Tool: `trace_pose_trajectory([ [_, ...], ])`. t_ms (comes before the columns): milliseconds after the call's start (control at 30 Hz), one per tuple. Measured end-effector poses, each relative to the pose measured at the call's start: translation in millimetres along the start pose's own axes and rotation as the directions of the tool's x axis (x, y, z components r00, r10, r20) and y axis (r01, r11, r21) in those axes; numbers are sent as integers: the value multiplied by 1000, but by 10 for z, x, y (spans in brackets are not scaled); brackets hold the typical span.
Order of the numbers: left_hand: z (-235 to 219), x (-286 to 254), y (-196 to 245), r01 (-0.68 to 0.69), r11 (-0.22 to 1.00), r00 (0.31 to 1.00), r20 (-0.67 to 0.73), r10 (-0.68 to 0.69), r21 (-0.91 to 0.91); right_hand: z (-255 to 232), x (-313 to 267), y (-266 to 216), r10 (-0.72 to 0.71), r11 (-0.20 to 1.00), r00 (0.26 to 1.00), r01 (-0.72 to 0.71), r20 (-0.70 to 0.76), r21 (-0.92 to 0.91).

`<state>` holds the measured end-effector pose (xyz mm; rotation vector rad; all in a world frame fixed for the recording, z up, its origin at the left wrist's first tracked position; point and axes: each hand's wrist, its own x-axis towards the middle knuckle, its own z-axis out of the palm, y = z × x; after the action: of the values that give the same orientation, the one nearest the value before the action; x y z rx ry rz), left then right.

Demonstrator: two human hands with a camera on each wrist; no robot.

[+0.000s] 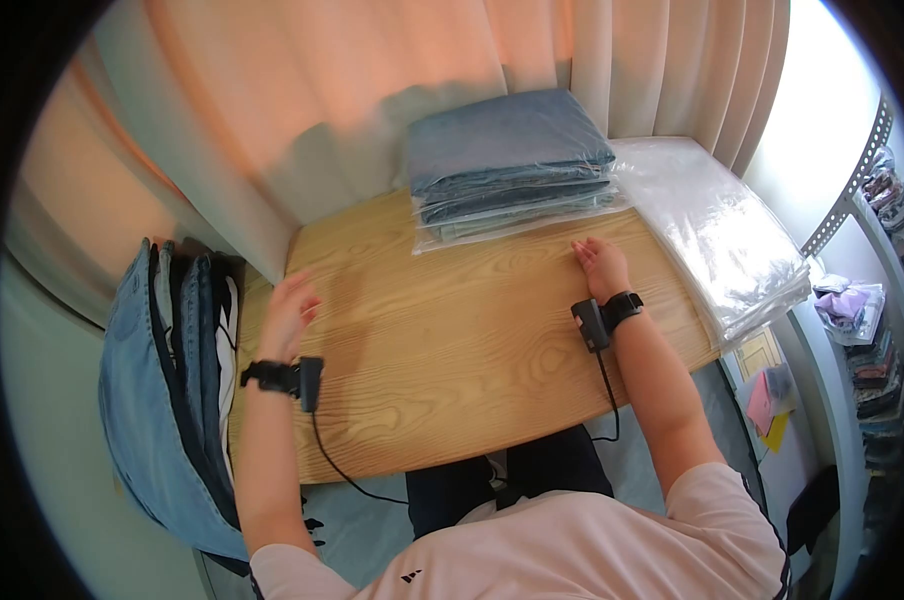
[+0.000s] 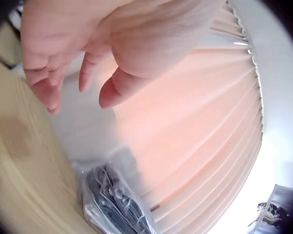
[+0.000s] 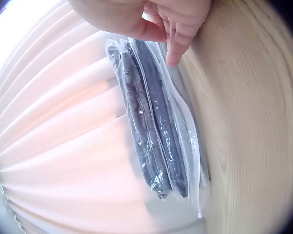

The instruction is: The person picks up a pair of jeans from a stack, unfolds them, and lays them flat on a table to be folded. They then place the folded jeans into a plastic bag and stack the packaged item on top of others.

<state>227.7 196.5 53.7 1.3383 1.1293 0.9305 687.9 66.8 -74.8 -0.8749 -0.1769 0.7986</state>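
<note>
My left hand [image 1: 290, 315] hovers over the left side of the wooden table [image 1: 452, 330], its fingers loosely bent and nothing in them. In the left wrist view that hand [image 2: 112, 48] shows its thumb and fingers apart. My right hand [image 1: 602, 268] is low at the right side of the table, fingers relaxed and holding nothing. Just beyond it lies a stack of folded jeans in clear plastic bags [image 1: 512, 150]. In the right wrist view the right hand's fingertips [image 3: 173, 57] overlap the near end of the bagged stack [image 3: 156, 122].
A pile of clear plastic bags [image 1: 712, 220] covers the table's back right corner. Several pairs of jeans [image 1: 152, 390] hang over something at the left edge. Curtains [image 1: 352, 90] close off the back. Shelves with folded clothes [image 1: 877, 370] stand at far right.
</note>
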Motion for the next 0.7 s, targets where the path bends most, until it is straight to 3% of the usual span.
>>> trace_pose_trajectory([
  [100,-578,-422,-37,-45,988,988,-137,65,144,-142,-22,93,54,993,993,-65,109,103],
  [133,-741,-587,-54,-41,989,984,-163,64,142,-212,0,145,-56,992,981,76,187,-100],
  [167,-890,-789,-40,-90,953,960,-229,160,289,-268,21,189,-146,932,944,231,295,-279],
  [200,-1047,-988,-51,-115,894,922,-288,258,432,-310,33,194,-160,843,925,309,344,-441],
  [267,-1372,-1323,-146,-77,881,874,-394,285,467,-302,85,278,-147,722,877,412,457,-557],
  [400,-2076,-1686,-528,-32,847,756,-542,368,530,-138,33,501,-246,875,907,359,342,-324],
  [467,-2294,-1806,-629,40,771,693,-574,436,635,204,-285,416,-128,983,982,144,140,-111],
  [500,-2337,-1869,-634,57,783,671,-604,429,620,270,-291,480,-116,983,978,139,175,-120],
  [567,-2404,-1967,-646,264,300,601,-399,692,917,379,-302,631,-68,988,982,91,179,-124],
  [600,-2432,-1992,-665,289,316,585,-428,689,904,440,-340,697,-16,980,974,60,226,-190],
  [700,-2522,-1985,-762,512,179,533,-474,701,840,694,-580,975,58,961,950,30,308,-276],
])
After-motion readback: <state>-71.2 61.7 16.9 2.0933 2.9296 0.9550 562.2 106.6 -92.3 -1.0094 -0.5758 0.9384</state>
